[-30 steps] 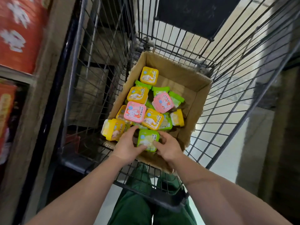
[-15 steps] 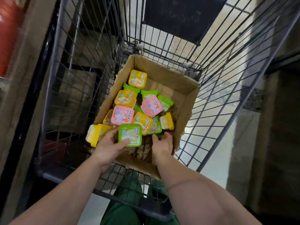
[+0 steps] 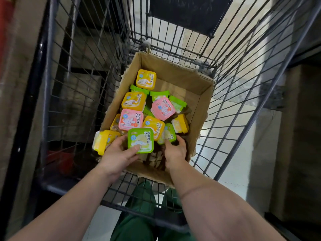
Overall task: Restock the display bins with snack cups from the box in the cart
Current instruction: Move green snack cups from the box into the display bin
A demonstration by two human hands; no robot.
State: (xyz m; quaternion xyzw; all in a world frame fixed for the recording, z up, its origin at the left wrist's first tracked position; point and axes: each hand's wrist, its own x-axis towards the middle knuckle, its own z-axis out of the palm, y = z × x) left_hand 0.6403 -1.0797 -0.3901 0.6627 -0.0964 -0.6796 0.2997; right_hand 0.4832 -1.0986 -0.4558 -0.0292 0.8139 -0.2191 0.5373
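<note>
A cardboard box (image 3: 199, 108) sits in the wire cart (image 3: 243, 94) and holds several snack cups with yellow, pink and green lids. My left hand (image 3: 116, 155) grips a green-lidded cup (image 3: 140, 140) at the box's near end, thumb on the lid's front edge. Just left of that hand, a yellow cup (image 3: 104, 140) lies on its side against the box's near left corner. My right hand (image 3: 175, 150) is inside the box at the near right. Its fingertips touch a tilted green cup (image 3: 169, 133), fingers spread and not closed round it.
The cart's wire sides rise steeply left and right of the box. Its near rim (image 3: 121, 206) crosses under my forearms. A shelf post (image 3: 22, 105) stands close on the left, with red packaging at the top left corner. Tiled floor shows on the right.
My left hand took the green cup and lifted it slightly towards the box's near left. My right hand let go of it and moved right to the tilted green cup.
</note>
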